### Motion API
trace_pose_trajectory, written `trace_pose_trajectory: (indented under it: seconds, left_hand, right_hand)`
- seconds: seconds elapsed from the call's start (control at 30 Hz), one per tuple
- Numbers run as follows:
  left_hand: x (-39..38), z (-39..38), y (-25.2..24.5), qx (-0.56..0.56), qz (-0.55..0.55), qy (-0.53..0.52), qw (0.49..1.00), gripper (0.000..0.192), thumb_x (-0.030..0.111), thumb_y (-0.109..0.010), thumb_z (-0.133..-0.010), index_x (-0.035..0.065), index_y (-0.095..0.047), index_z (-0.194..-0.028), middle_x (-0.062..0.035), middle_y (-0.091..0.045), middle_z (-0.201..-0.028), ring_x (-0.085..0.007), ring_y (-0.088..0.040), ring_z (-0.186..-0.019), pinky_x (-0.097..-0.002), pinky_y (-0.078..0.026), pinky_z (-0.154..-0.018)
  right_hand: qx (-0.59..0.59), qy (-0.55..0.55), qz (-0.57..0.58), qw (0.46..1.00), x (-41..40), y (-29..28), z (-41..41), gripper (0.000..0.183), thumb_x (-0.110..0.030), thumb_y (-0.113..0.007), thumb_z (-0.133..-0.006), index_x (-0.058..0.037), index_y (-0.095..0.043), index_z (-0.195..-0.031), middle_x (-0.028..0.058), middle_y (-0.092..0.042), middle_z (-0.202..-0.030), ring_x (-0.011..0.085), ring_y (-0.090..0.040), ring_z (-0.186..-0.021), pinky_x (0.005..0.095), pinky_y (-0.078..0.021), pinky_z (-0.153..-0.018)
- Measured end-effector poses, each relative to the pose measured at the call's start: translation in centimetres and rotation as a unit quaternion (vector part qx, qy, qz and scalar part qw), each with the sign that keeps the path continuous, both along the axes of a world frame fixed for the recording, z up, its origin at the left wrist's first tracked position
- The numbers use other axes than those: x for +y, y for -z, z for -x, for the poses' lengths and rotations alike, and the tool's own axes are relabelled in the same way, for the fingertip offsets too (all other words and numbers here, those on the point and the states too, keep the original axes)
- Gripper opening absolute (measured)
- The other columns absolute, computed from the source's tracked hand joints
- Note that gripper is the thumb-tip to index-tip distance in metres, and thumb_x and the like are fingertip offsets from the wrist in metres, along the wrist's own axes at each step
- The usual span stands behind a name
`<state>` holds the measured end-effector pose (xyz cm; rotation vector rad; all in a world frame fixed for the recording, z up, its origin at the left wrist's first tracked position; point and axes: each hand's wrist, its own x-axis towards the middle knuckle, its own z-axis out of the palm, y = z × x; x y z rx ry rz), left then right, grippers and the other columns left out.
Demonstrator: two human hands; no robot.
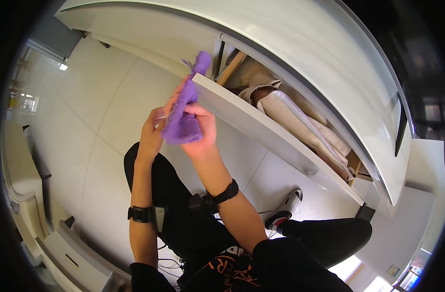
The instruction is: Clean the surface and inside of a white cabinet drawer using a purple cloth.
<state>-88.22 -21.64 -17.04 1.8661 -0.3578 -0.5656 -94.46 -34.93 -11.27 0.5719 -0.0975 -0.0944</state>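
A fuzzy purple cloth (186, 126) is gripped in my right hand (206, 127), with the thumb over its front and fingers behind it. The cloth's upper end rises beside the left corner of a pulled-out drawer's white front panel (266, 127). My left hand (150, 133) is at the cloth's left edge with bent fingers. Its fingertips are partly hidden, so its hold on the cloth is unclear. Inside the drawer lies a folded beige fabric item (291, 113) with a pale zip-like edge and brown parts showing.
Above the drawer curves the white cabinet top (280, 40). Pale floor tiles (109, 91) spread to the left. A light drawer unit (74, 257) stands at lower left. A grey clog (292, 200) is on the foot below the drawer, and thin cables (169, 261) hang near my lap.
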Motion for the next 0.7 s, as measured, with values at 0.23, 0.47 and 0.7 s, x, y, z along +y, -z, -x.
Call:
trace_pose_trajectory:
  seconds: [0.23, 0.47, 0.7]
  left_hand:
    - [1.2, -1.0, -2.4, 0.045, 0.036, 0.057, 0.997, 0.029, 0.011, -0.051, -0.093, 0.0010, -0.057, -0.119, -0.0128, -0.064, -0.111, -0.0196, -0.060, -0.100, -0.0295, -0.046, -0.088]
    - [-2.9, -0.6, -1.0, 0.124, 0.076, 0.150, 0.978, 0.023, 0.013, -0.051, -0.093, 0.0009, -0.063, -0.107, -0.0076, -0.068, -0.098, -0.0135, -0.061, -0.084, -0.0249, -0.046, -0.081]
    - [-5.9, -0.7, -2.2, 0.173, 0.033, 0.238, 0.955, 0.025, 0.017, -0.049, -0.094, 0.0005, -0.064, -0.107, -0.0082, -0.069, -0.098, -0.0130, -0.060, -0.082, -0.0264, -0.045, -0.077]
  right_hand:
    - [0.150, -0.048, 0.379, 0.912, 0.8, -6.2, 2.7, 0.062, 0.010, -0.049, -0.069, -0.0010, -0.047, -0.130, 0.0130, -0.060, -0.105, 0.0239, -0.060, -0.095, 0.0341, -0.0491, -0.086]
    - [0.371, -0.110, 0.490, 0.781, -1.1, -3.2, 11.3, 0.063, 0.008, -0.047, -0.067, 0.0026, -0.048, -0.130, 0.0106, -0.062, -0.103, 0.0179, -0.061, -0.087, 0.0279, -0.0505, -0.079]
    - [0.556, -0.068, 0.371, 0.741, -3.2, -3.2, 19.8, 0.044, 0.008, -0.045, -0.072, 0.0022, -0.054, -0.114, 0.0115, -0.062, -0.097, 0.0220, -0.062, -0.085, 0.0324, -0.0528, -0.077]
